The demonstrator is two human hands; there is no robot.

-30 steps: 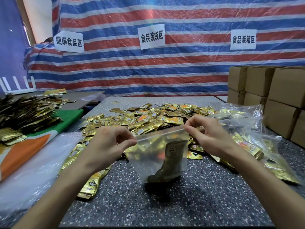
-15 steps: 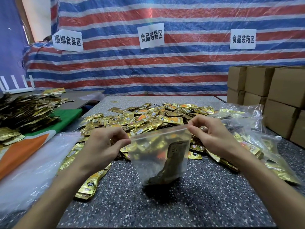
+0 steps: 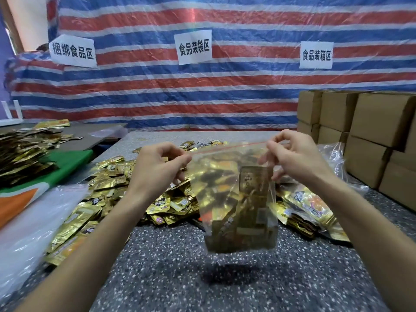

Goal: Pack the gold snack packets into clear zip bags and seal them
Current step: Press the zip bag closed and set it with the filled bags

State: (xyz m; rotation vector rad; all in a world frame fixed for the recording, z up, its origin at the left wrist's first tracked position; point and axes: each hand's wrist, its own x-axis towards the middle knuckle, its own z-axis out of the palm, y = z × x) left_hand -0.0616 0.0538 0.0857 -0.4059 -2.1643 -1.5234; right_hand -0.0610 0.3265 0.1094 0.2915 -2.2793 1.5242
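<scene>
Grey speckled tabletop (image 3: pixel 225 289) beneath; pinching zip bag (image 3: pixel 238 199) aloft with left hand (image 3: pixel 155 170) and right hand (image 3: pixel 295 161), facing striped tarp (image 3: pixel 225 97) at twelve o'clock.

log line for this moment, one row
zip bag: held off table, gold packets inside | left hand: pinches top left corner | right hand: pinches top right corner

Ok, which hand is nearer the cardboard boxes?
Right. The right hand pinches the zip bag at the corner toward the cardboard boxes; the left hand pinches its opposite corner.
</scene>
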